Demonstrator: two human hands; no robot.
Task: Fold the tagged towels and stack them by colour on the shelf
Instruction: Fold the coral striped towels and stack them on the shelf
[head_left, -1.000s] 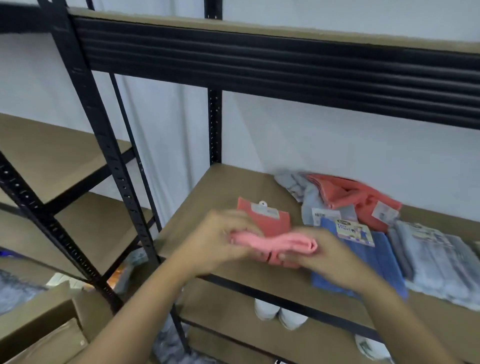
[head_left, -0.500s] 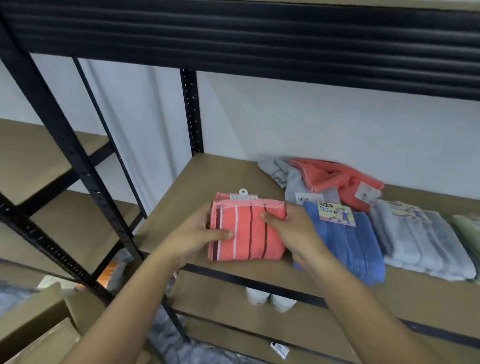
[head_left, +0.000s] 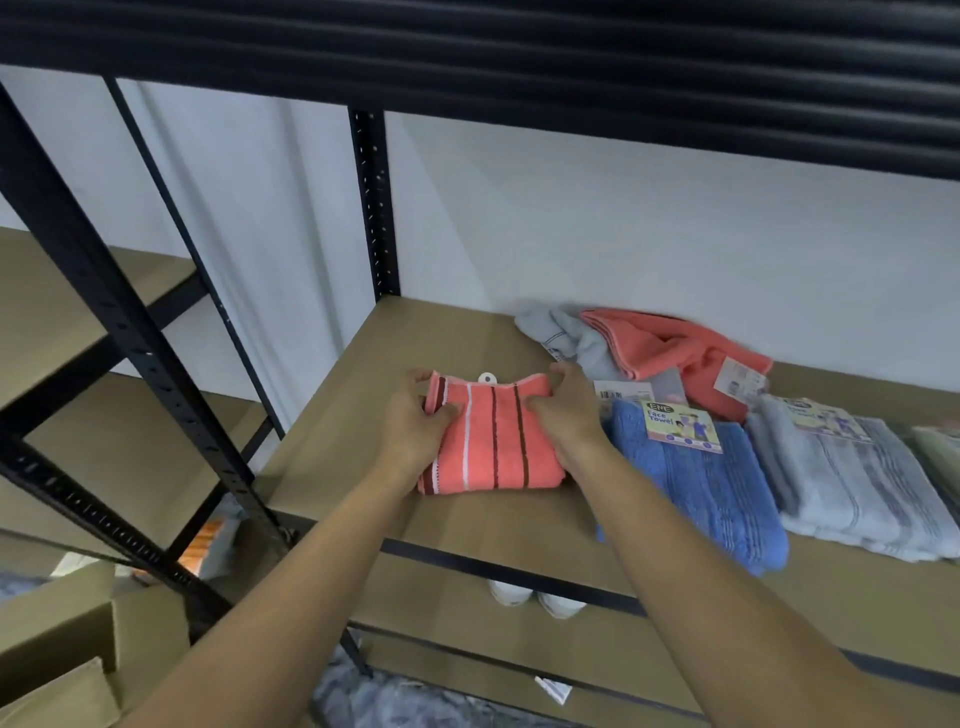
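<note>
From the head camera: a person stands at a black metal rack, both bare arms reaching onto its brown shelf (head_left: 415, 332). A folded striped coral towel (head_left: 493, 447) lies flat on the board towards the shelf's left end, close to the front edge, with a white hanger tab (head_left: 487, 378) showing at its far edge. The left hand (head_left: 415, 431) grips the towel's far left corner, fingers curled over the edge and thumb laid on top. The right hand (head_left: 566, 415) grips the far right corner the same way, fingers hooked behind the fold and thumb pressing on the upper face.

Just to the right, touching or nearly touching the right wrist, lies a folded blue towel (head_left: 711, 493) bearing a printed card tag (head_left: 680, 426). Beside that sits a folded pale grey towel (head_left: 857, 488), and a pale green towel (head_left: 943, 452) is cut off by the frame edge. At the back of the shelf, against the white wall, a loose grey towel (head_left: 566, 332) and a loose coral towel (head_left: 675, 348) lie crumpled together, unfolded.

A black perforated upright (head_left: 374, 208) rises at the shelf's back left corner. Cardboard boxes (head_left: 57, 639) stand on the floor at lower left.
</note>
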